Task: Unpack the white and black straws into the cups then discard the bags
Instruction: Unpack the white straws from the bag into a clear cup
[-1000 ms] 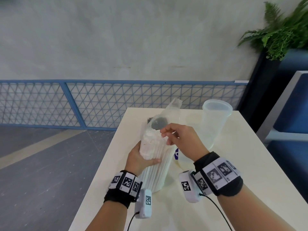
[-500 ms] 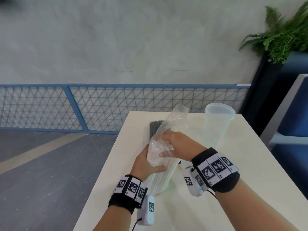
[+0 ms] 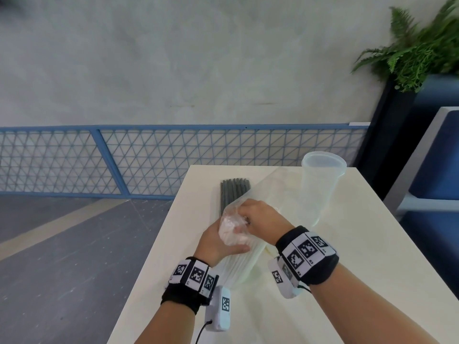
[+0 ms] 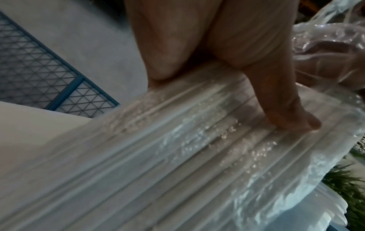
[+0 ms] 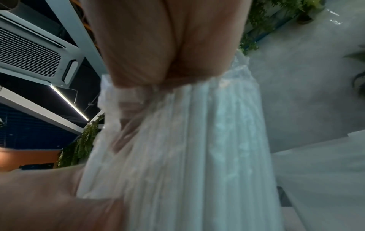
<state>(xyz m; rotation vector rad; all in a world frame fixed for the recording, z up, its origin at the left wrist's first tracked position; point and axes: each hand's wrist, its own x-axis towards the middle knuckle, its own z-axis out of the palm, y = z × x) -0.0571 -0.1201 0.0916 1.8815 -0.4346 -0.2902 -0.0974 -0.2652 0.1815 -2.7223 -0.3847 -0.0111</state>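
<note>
A clear bag of white straws (image 3: 239, 263) stands tilted on the white table (image 3: 347, 256) between my hands. My left hand (image 3: 218, 244) grips the bag's left side, thumb pressed on the plastic over the straws (image 4: 197, 156). My right hand (image 3: 260, 219) reaches into the bag's open mouth, its fingers curled on the straw tops (image 5: 177, 140) under crumpled plastic. The bag's loose top (image 3: 270, 187) trails toward a tall translucent cup (image 3: 320, 184). A bundle of black straws (image 3: 233, 192) lies flat behind the bag.
The table's left edge drops to grey floor near my left wrist. A blue mesh railing (image 3: 149, 157) runs behind. A dark planter with a fern (image 3: 417, 50) and a blue seat (image 3: 437, 155) stand at the right.
My right hand has gone from above the bag's mouth down into it, crumpling the plastic onto the straw tops. The bag now leans lower, uncovering the black straws behind.
</note>
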